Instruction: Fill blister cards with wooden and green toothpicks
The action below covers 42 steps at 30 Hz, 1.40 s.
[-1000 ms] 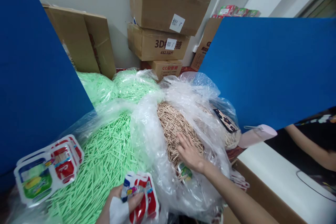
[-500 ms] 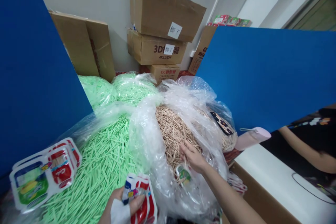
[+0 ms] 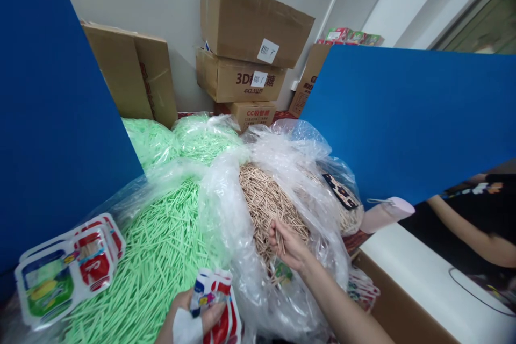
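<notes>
My right hand (image 3: 288, 244) rests on a heap of tan wooden sticks (image 3: 266, 201) inside an open clear plastic bag (image 3: 298, 172), its fingers pinched on a few of the sticks. My left hand (image 3: 189, 320), low at the bottom edge, grips a small red, white and blue packet (image 3: 217, 306). To the left, a big mound of light green sticks (image 3: 161, 247) lies in another clear bag.
A stack of printed red and green packets (image 3: 66, 269) sits at lower left. Blue panels (image 3: 403, 113) stand at both sides. Cardboard boxes (image 3: 250, 27) are piled against the back wall. Another person's arm (image 3: 471, 231) reaches over a white table (image 3: 435, 279) at right, near a pink bottle (image 3: 385, 214).
My right hand went from lying flat and spread on the tan sticks to pinching a few of them and lifting slightly. My left hand kept hold of the packet.
</notes>
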{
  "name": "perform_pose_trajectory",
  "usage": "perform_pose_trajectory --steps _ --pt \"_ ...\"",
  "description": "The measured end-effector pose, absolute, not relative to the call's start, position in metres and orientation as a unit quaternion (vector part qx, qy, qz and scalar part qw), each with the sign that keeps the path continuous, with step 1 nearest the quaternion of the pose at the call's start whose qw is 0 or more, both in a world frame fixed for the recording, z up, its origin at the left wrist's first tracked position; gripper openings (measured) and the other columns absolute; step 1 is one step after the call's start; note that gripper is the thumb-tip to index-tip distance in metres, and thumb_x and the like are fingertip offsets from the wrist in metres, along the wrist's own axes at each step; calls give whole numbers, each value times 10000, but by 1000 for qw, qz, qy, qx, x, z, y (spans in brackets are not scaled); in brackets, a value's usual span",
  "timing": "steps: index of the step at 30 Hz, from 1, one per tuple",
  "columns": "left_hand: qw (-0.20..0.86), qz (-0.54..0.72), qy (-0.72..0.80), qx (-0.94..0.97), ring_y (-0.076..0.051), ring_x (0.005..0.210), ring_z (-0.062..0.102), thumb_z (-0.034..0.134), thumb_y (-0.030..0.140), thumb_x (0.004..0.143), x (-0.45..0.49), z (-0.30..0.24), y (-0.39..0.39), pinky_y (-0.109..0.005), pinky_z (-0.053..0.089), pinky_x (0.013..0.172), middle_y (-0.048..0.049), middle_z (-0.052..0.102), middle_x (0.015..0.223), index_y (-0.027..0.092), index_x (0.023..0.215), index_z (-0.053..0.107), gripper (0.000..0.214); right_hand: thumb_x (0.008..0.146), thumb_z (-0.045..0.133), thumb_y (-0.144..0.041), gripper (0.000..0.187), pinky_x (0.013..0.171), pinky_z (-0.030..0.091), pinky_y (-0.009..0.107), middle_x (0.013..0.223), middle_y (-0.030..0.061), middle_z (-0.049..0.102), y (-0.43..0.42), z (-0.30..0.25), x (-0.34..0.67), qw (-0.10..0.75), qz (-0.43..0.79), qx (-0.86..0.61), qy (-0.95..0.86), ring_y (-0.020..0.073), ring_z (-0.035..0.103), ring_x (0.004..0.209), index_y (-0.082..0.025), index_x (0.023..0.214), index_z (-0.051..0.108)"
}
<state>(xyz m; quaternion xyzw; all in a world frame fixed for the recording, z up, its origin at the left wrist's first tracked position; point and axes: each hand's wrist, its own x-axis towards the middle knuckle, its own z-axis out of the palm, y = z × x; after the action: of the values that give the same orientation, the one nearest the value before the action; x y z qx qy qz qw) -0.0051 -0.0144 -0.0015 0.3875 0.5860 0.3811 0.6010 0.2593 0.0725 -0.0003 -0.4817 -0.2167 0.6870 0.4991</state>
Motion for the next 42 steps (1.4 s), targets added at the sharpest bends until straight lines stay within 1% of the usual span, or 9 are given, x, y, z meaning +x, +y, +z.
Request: perform_pose_trajectory --steps 3,7,10,13,17,22,32,38,42 --pt "598 382 573 410 -154 491 546 799 448 552 -5 1 -13 -258 465 498 -25 639 521 110 633 660 374 642 789 -508 435 387 279 138 538 -102 457 70 9 251 522 686 -465 -200 34 384 398 -199 822 541" --pt "579 381 538 480 -157 548 561 730 425 679 3 16 -6 -243 461 526 -13 642 598 127 711 652 310 675 785 -469 402 427 353 136 609 -80 517 64 43 233 589 656 -425 -206 51 475 476 -214 877 549" --pt "541 397 494 552 -194 690 611 656 391 783 16 27 3 -267 485 632 -50 682 752 132 823 681 263 703 769 -454 364 385 288 114 607 -87 489 61 77 220 641 623 -397 -210 32 410 440 -224 874 544" --pt "452 388 489 637 -189 683 595 621 364 831 29 32 13 -270 466 638 -37 640 729 146 750 660 236 700 779 -421 349 368 254 111 598 -92 457 59 108 211 672 603 -374 -214 23 352 419 -225 862 541" --pt "314 397 494 707 -144 579 522 591 315 865 39 31 22 -237 397 560 15 514 629 170 620 530 291 722 768 -404 320 386 268 119 604 -86 446 53 134 206 683 595 -353 -233 23 356 430 -222 870 551" --pt "226 415 471 745 -134 547 503 575 256 869 44 28 27 -230 354 526 28 468 606 189 587 434 322 725 765 -413 311 407 279 124 599 -80 447 47 145 210 696 573 -349 -254 19 360 433 -215 856 563" --pt "228 399 453 764 -144 607 538 570 233 876 60 31 24 -231 391 564 18 508 652 185 653 504 238 740 723 -502 340 409 292 146 604 -68 459 46 121 203 687 545 -383 -289 33 373 451 -216 836 567" --pt "218 336 478 781 -176 658 564 536 249 896 55 25 25 -261 399 597 -5 545 684 185 679 518 227 747 721 -476 310 390 280 149 607 -74 427 47 129 215 706 518 -386 -291 34 349 442 -228 838 558" --pt "225 315 468 794 -184 691 570 508 189 899 54 22 25 -264 395 609 -18 563 723 185 719 532 182 778 696 -459 277 402 285 146 617 -70 431 48 130 218 714 508 -379 -296 32 355 451 -228 845 558"
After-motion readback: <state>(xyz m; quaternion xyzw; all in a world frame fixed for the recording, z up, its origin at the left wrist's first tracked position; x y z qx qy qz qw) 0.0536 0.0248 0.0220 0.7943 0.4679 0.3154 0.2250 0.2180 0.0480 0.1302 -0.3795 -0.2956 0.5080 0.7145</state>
